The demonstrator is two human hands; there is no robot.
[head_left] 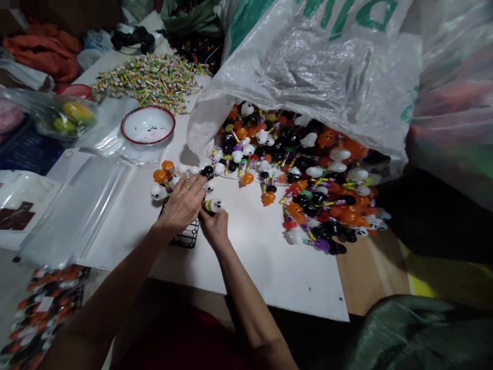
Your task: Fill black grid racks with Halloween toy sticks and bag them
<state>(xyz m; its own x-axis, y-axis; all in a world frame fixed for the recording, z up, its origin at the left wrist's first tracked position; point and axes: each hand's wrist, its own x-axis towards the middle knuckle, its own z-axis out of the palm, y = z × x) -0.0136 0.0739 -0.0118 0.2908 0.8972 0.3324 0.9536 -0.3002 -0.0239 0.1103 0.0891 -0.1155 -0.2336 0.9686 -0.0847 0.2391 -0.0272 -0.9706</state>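
Note:
My right hand (216, 227) is closed around a small toy with a white skull head (216, 205) and a yellowish part below it. Its head sticks out above my thumb and fingers. Beside it, my left hand (185, 203), with a ring on one finger, lies with fingers stretched over a black grid rack (187, 237). Toys with orange heads (159, 177), white heads (157, 192) and a black head (207, 171) stand at the far part of the rack, around my left fingers. My left hand and forearm hide part of the rack.
A big plastic sack (308, 67) lies open, spilling mixed toys (323, 205) onto the white board (269, 272). An enamel bowl (127, 134), a heap of small colourful sticks (150, 79) and clear plastic bags (77, 205) are at the left. Filled racks (42, 308) lie lower left.

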